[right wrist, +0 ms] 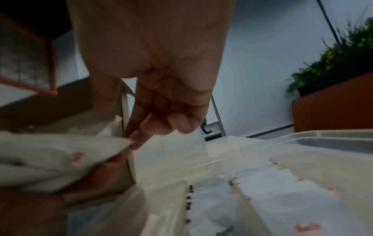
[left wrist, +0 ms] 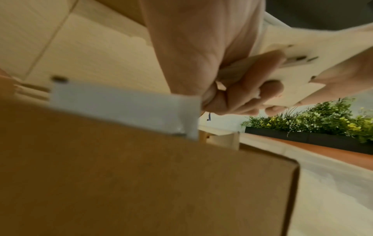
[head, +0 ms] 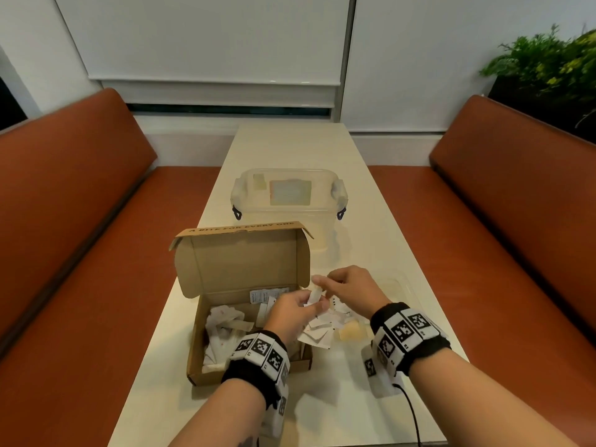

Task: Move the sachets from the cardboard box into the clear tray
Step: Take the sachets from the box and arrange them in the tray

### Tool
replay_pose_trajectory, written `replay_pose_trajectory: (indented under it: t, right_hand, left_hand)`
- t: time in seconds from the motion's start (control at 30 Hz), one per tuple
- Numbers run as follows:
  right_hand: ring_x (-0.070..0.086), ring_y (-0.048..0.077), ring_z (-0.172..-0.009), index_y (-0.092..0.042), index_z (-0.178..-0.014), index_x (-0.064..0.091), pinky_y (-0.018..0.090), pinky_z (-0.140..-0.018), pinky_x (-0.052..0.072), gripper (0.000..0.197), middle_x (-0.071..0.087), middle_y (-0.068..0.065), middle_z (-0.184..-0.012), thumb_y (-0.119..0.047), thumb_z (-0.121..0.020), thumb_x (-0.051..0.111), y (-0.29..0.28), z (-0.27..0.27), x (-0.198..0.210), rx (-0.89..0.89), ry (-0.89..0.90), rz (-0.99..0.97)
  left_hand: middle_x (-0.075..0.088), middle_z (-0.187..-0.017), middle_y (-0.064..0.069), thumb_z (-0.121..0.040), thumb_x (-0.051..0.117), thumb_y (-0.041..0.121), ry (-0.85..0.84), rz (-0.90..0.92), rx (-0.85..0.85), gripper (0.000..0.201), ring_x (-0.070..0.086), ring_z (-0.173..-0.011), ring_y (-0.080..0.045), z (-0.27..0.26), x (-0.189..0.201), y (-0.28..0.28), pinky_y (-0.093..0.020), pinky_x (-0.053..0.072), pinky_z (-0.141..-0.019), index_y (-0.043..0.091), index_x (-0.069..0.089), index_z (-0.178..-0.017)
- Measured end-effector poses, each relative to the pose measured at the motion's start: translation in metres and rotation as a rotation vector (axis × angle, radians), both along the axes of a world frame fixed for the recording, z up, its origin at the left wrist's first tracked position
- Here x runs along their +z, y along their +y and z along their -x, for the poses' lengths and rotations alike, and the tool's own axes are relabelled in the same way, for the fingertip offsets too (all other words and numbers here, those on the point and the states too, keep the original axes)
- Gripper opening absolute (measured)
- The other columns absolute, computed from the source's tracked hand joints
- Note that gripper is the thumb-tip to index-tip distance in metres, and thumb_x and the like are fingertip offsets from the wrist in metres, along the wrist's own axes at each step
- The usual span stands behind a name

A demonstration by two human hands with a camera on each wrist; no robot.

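Note:
An open cardboard box [head: 196, 350] sits near the table's front, with several white sachets [head: 225, 321] inside. Right of it lies the shallow clear tray [head: 400, 282], which holds more sachets [head: 319, 330]. My left hand [head: 309, 304] hovers over the box's right wall and grips a small bundle of sachets [left wrist: 292, 63]. My right hand [head: 322, 283] meets it from the right and pinches one sachet [head: 315, 295] of that bundle between thumb and index. In the right wrist view the index fingertip [right wrist: 133, 142] touches the bundle's corner [right wrist: 60, 151] above the tray rim [right wrist: 262, 151].
A clear lidded storage tub [head: 287, 195] stands behind the box on the long pale table [head: 290, 146]. Orange bench seats [head: 80, 253] run along both sides. A planter with green foliage [head: 548, 62] is at the far right. The box lid [head: 242, 262] stands upright.

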State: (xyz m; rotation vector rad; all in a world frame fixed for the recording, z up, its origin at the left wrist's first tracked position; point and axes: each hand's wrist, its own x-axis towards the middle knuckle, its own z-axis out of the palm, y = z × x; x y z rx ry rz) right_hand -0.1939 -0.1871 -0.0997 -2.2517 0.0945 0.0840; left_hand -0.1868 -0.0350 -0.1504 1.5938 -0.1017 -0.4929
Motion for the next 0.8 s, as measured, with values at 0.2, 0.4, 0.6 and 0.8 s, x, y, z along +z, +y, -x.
replay_pose_trajectory:
  t: [0.2,0.4,0.6,0.8]
  right_hand:
    - [0.053,0.001,-0.057,-0.010,-0.080,0.072,0.013,-0.058,0.043,0.011,0.061,-0.006,-0.064,-0.021,-0.082,0.071,0.002,0.003,0.003,0.007,0.008,-0.101]
    - [0.060,0.013,-0.049,-0.004,-0.082,0.060,0.021,-0.050,0.052,0.008,0.064,0.010,-0.070,-0.007,-0.089,0.059,-0.003,0.000,0.003,-0.114,0.012,-0.268]
    - [0.071,0.020,-0.062,0.000,-0.093,0.060,0.022,-0.060,0.058,0.007,0.070,0.015,-0.068,-0.002,-0.092,0.053,-0.008,0.001,0.006,-0.165,0.067,-0.549]
    - [0.070,0.022,-0.070,0.007,-0.084,0.065,0.020,-0.066,0.058,0.017,0.065,0.017,-0.076,0.011,-0.087,0.049,-0.016,0.001,0.010,-0.132,0.121,-0.695]
  left_hand:
    - [0.071,-0.100,-0.006,-0.085,0.069,0.024,0.029,0.050,-0.041,0.015,0.063,-0.094,-0.015,0.006,0.003,-0.004,-0.028,0.047,-0.086,0.020,0.069,-0.099]
    - [0.068,-0.076,-0.002,-0.085,0.070,0.019,0.108,0.022,-0.082,0.012,0.062,-0.064,-0.011,0.004,0.001,-0.001,-0.021,0.047,-0.060,0.010,0.070,-0.092]
    - [0.071,-0.088,-0.010,-0.085,0.070,0.017,0.090,0.030,0.017,0.018,0.064,-0.074,-0.019,-0.001,-0.002,0.003,-0.028,0.051,-0.071,0.007,0.071,-0.100]
    - [0.071,-0.105,-0.016,-0.083,0.072,0.019,0.084,0.028,0.134,0.022,0.066,-0.099,-0.029,-0.006,-0.005,0.006,-0.041,0.050,-0.095,0.008,0.070,-0.102]
